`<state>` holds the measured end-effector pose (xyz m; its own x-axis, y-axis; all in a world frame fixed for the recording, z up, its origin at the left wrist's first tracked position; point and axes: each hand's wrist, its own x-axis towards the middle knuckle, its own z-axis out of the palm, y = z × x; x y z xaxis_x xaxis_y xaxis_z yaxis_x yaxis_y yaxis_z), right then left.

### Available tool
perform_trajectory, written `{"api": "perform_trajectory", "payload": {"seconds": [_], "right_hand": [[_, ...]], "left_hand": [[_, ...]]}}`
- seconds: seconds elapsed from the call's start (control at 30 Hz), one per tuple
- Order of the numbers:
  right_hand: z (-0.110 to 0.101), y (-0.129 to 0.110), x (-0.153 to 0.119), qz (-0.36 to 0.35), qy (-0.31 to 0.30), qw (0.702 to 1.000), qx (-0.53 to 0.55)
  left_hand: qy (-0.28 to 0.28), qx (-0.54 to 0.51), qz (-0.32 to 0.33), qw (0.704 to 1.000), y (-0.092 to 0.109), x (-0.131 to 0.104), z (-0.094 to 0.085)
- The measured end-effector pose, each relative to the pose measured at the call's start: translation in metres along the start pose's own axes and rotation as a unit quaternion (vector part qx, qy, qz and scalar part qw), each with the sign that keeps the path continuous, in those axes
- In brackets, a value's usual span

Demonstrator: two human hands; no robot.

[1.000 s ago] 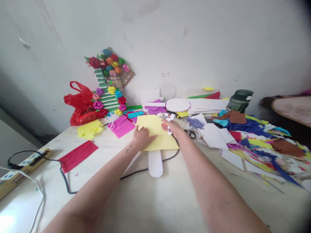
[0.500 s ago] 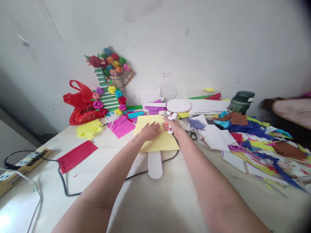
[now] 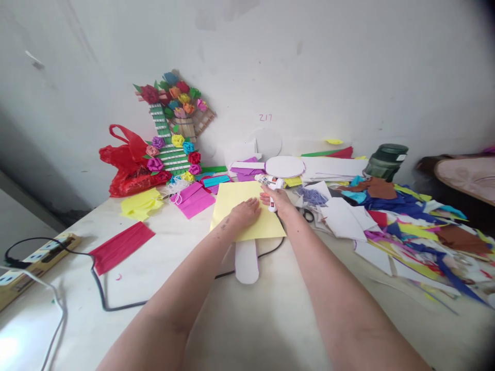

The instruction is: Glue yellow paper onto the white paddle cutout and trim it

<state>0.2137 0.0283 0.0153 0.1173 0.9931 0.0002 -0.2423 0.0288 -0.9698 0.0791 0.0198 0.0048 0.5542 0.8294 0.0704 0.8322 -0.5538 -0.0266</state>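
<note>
The scene is moderately bright, with soft, greyish light across the wall [image 3: 232, 67] and a washed-out glare on the tabletop [image 3: 193, 330] at the lower left. Faint, diffuse shadows lie below the forearms, while darkness closes the right-hand corners. Wide-angle distortion stretches the edges, where the scraps [image 3: 456, 242] at right look smeared.

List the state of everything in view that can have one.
Yellow sheet: flat, over the white strip
Left hand: palm down on the sheet
Right hand: gripping the glue gun
Glue gun: held, heat unclear
Green jar: upright, lid on
Red bag: crumpled, handle up
Crimson paper: lying flat
</note>
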Motion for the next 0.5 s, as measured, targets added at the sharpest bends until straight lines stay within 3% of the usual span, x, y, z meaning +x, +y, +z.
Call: {"api": "perform_trajectory", "payload": {"seconds": [0.23, 0.5], "right_hand": [[-0.001, 0.001, 0.001, -0.012, -0.017, 1.0, 0.01], [0.0, 0.003, 0.0, -0.011, -0.04, 0.999, -0.007]], "left_hand": [[0.018, 0.019, -0.012, 1.0, 0.005, -0.015, -0.009], [0.037, 0.033, -0.074, 0.996, 0.011, -0.029, -0.013]]}}
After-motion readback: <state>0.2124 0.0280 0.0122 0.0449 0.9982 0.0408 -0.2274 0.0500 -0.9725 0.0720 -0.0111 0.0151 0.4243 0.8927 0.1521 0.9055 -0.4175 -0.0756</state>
